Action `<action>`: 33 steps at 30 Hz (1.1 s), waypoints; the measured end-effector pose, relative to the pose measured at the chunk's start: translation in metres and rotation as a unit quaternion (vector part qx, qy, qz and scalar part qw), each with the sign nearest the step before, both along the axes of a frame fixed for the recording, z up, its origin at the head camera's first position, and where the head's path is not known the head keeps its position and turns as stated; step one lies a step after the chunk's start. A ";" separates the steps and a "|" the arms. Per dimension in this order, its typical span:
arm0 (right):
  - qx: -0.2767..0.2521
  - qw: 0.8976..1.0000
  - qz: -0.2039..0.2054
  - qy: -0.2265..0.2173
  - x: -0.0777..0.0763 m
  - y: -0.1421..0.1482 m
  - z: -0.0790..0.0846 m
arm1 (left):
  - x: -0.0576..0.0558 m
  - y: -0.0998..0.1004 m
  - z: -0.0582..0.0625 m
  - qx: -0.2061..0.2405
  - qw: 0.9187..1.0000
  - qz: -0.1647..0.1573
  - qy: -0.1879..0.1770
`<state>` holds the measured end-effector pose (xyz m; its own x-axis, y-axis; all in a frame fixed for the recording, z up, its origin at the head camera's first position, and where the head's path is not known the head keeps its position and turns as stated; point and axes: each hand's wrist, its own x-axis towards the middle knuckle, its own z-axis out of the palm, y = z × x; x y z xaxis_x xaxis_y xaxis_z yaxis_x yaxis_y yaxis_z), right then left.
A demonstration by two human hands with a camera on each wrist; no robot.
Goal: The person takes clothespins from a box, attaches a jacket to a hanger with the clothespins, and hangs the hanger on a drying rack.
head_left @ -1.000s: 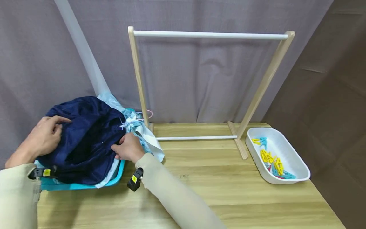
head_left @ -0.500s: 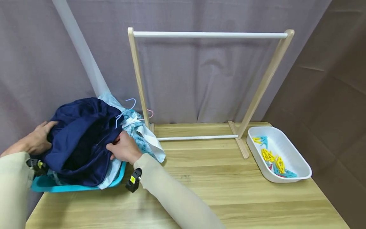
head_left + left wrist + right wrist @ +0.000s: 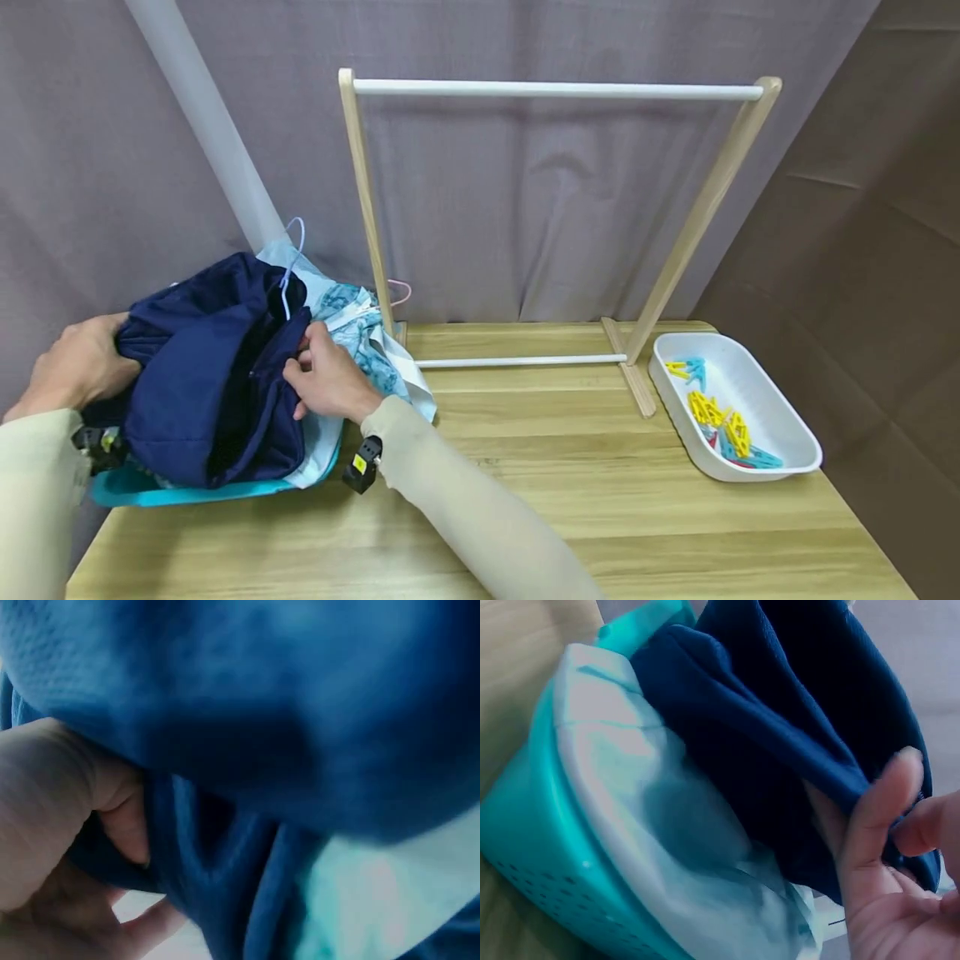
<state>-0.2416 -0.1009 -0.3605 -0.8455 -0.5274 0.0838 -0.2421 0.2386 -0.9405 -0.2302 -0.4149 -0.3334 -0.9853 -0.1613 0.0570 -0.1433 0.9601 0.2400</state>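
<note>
Wooden rack, white tub (coloured clothespins inside), grey curtain

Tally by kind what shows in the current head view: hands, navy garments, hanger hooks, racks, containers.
Hands: 2 (left hand, right hand)
Navy garment: 1
Hanger hooks: 2 (pale blue hook, pink hook)
Rack: 1
Containers: 2 (teal basket, white tub)
Total: 8

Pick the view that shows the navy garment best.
Head: most of the navy garment fits in frame, bunched over the turquoise basket. Left wrist shows close, blurred folds; right wrist, a cropped portion near the right hand.
</note>
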 end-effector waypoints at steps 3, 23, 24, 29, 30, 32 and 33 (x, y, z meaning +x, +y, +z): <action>0.010 0.999 0.013 0.038 -0.002 0.002 0.005 | 0.007 0.012 0.010 -0.004 0.998 0.020 0.052; 0.109 0.966 0.048 0.228 0.000 0.051 0.109 | 0.034 0.093 0.088 0.007 0.925 -0.038 0.378; 0.111 0.965 0.053 0.232 0.001 0.056 0.116 | 0.036 0.098 0.092 0.011 0.922 -0.044 0.384; 0.102 0.955 0.073 0.269 0.002 0.086 0.143 | 0.046 0.128 0.110 0.028 0.910 -0.075 0.407; 0.100 0.954 0.072 0.274 0.002 0.093 0.148 | 0.047 0.134 0.112 0.034 0.905 -0.085 0.416; 0.094 0.953 0.068 0.280 0.000 0.107 0.155 | 0.048 0.147 0.117 0.047 0.894 -0.105 0.433; 0.091 0.954 0.065 0.279 0.000 0.115 0.158 | 0.048 0.154 0.120 0.057 0.889 -0.113 0.439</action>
